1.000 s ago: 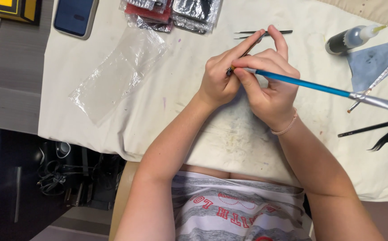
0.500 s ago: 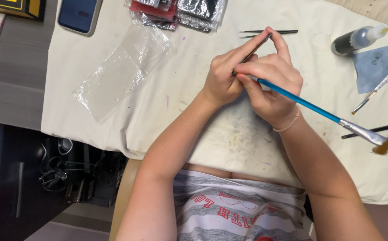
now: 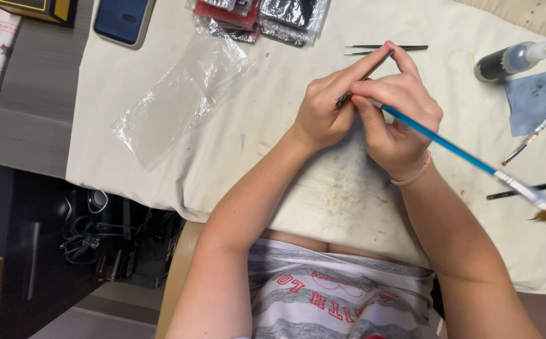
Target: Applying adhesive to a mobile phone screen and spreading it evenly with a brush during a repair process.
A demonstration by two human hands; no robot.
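My left hand (image 3: 328, 107) and my right hand (image 3: 398, 110) are pressed together over the stained white cloth (image 3: 235, 144). A long blue-handled paintbrush (image 3: 461, 154) runs from my right hand toward the lower right, with a silver ferrule and tan bristles at its far end. A thin dark tool (image 3: 364, 78) is pinched between the fingertips of both hands, mostly by my left thumb and forefinger. What the fingertips hide I cannot make out.
A crumpled clear plastic bag (image 3: 179, 94) lies left of the hands. Black tweezers (image 3: 386, 48) lie just beyond them. A phone (image 3: 122, 19) and foil packets (image 3: 260, 16) sit at the far edge. At right are a dropper bottle (image 3: 511, 59), grey paper (image 3: 536, 97) and more brushes (image 3: 536, 129).
The blue brush has swung downward, so its bristle end now points to the lower right. Both hands stayed together at about the same spot.
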